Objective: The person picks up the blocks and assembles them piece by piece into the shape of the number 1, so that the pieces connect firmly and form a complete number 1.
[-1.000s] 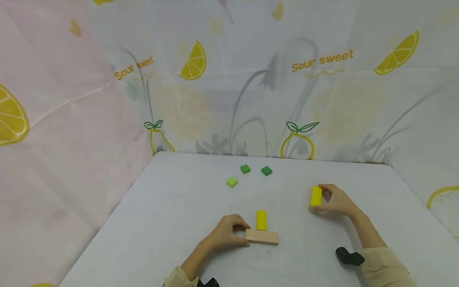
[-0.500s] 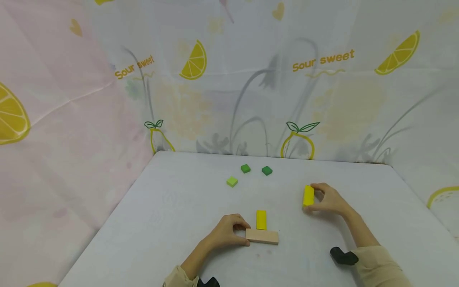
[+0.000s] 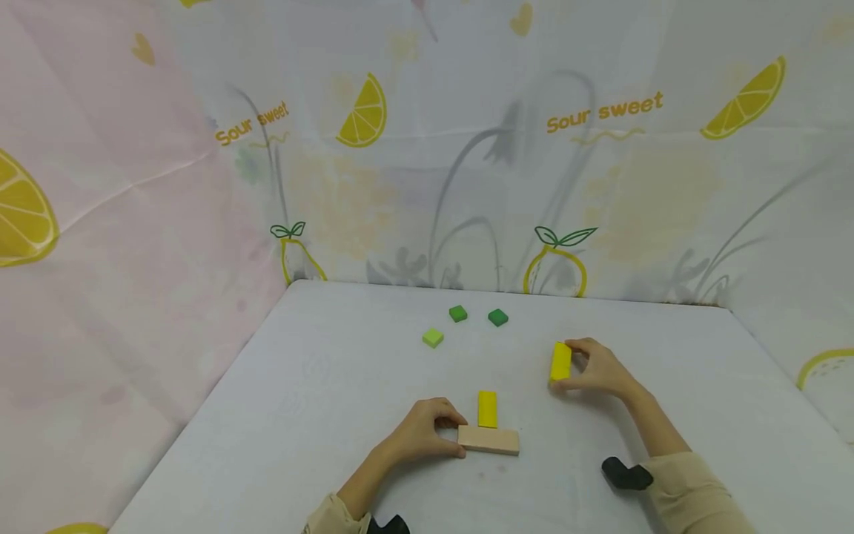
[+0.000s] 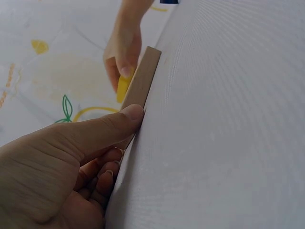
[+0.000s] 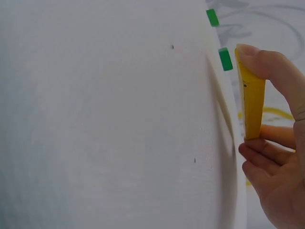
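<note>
My left hand (image 3: 420, 432) pinches the left end of a plain wooden block (image 3: 489, 440) lying on the white table. In the left wrist view, the thumb presses one side of that wooden block (image 4: 144, 76) and the fingers curl behind it. Right behind it in the head view lies a yellow block (image 3: 488, 409), pointing away from me. Farther right, my right hand (image 3: 598, 368) holds a second yellow block (image 3: 560, 362) by its two ends. The right wrist view shows the thumb on one end of this yellow block (image 5: 252, 98) and fingertips at the other.
Three small green blocks lie toward the back of the white table (image 3: 347, 356): a light green one (image 3: 433, 338), a mid-green one (image 3: 457, 314) and a dark green one (image 3: 497, 317). A printed cloth (image 3: 427, 185) hangs behind the table and along its left side.
My right hand has moved left with its yellow block, closer to the wooden block. The left hand, the wooden block and the other blocks stay where they were.
</note>
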`<state>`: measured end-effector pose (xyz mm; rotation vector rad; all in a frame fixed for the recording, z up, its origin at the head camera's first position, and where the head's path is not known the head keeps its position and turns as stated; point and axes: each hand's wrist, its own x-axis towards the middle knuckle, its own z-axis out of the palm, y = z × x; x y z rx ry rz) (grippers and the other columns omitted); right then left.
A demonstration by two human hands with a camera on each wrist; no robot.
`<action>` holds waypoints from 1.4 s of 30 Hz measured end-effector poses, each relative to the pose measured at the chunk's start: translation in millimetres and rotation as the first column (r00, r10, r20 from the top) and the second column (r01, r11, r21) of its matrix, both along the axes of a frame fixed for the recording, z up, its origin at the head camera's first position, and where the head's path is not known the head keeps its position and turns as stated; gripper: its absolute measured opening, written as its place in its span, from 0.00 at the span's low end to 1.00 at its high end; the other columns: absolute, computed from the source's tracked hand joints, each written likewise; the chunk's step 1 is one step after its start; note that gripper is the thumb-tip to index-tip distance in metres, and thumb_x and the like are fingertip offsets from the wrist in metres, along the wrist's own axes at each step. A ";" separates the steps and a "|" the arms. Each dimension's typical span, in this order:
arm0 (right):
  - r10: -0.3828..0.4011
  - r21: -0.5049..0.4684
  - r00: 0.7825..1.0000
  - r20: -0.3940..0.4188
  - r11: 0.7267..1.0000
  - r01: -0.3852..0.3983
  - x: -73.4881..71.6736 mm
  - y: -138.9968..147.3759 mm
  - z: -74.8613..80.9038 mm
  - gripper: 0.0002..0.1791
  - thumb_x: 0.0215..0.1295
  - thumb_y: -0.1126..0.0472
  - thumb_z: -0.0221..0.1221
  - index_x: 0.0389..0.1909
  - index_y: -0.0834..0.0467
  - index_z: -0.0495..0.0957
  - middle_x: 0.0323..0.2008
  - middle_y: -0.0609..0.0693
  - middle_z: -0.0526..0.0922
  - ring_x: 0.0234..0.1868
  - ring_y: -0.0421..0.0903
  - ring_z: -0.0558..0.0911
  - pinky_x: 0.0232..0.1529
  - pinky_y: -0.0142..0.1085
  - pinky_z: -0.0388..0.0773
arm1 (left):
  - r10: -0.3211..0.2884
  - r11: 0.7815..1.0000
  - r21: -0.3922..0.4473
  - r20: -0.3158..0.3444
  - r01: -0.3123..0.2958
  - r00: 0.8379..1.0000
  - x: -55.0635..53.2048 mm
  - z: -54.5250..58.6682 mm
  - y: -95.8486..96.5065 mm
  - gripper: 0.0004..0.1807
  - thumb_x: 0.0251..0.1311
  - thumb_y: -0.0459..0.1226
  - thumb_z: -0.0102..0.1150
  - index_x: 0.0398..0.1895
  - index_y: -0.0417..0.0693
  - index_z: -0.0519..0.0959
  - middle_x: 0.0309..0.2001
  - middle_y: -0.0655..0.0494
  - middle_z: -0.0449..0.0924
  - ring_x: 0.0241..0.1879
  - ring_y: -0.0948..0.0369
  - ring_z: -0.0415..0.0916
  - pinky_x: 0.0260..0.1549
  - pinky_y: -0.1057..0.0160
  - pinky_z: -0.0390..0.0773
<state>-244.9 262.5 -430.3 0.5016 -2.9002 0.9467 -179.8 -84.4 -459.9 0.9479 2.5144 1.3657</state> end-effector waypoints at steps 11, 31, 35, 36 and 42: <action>0.018 -0.023 1.000 0.020 1.000 -0.017 -6.1 -13.4 0.4 0.47 0.40 0.49 0.73 0.57 0.74 0.68 0.54 0.69 0.73 0.56 0.66 0.70 0.55 0.57 0.68 | 0.006 1.000 -0.008 -0.012 -0.007 1.000 0.1 -0.7 0.1 0.19 0.38 0.36 0.77 0.37 0.41 0.84 0.34 0.58 0.80 0.32 0.70 0.69 0.35 0.71 0.72; 0.111 -0.028 0.994 -0.008 0.993 -0.111 -17.7 -44.5 -4.8 0.46 0.38 0.49 0.74 0.56 0.73 0.70 0.52 0.66 0.75 0.54 0.62 0.73 0.56 0.55 0.68 | 0.015 1.000 -0.011 0.000 -0.015 1.000 1.2 0.0 0.5 0.19 0.37 0.36 0.77 0.37 0.41 0.84 0.34 0.58 0.79 0.32 0.71 0.69 0.34 0.72 0.72; 0.109 -0.025 0.994 0.000 0.994 -0.109 -18.4 -49.4 -4.8 0.46 0.38 0.49 0.74 0.56 0.72 0.70 0.53 0.66 0.75 0.55 0.62 0.73 0.56 0.55 0.68 | 0.014 1.000 -0.012 -0.003 -0.014 1.000 1.9 0.5 0.5 0.19 0.38 0.36 0.77 0.37 0.41 0.84 0.34 0.59 0.79 0.32 0.72 0.69 0.34 0.72 0.72; 0.109 -0.029 0.994 0.003 0.994 -0.109 -18.5 -50.8 -4.8 0.46 0.38 0.49 0.74 0.56 0.72 0.70 0.53 0.66 0.75 0.55 0.62 0.72 0.56 0.55 0.68 | 0.015 1.000 -0.012 -0.001 -0.015 1.000 2.0 0.5 0.6 0.19 0.38 0.37 0.77 0.37 0.41 0.84 0.34 0.59 0.79 0.32 0.72 0.69 0.34 0.72 0.72; 0.118 -0.050 0.993 -0.002 0.992 -0.118 -20.4 -59.9 -4.1 0.47 0.38 0.48 0.74 0.56 0.72 0.70 0.53 0.66 0.75 0.55 0.62 0.72 0.57 0.55 0.67 | 0.023 1.000 -0.017 0.010 -0.023 1.000 1.9 2.1 0.9 0.19 0.38 0.37 0.76 0.37 0.42 0.84 0.34 0.62 0.79 0.32 0.73 0.69 0.35 0.72 0.73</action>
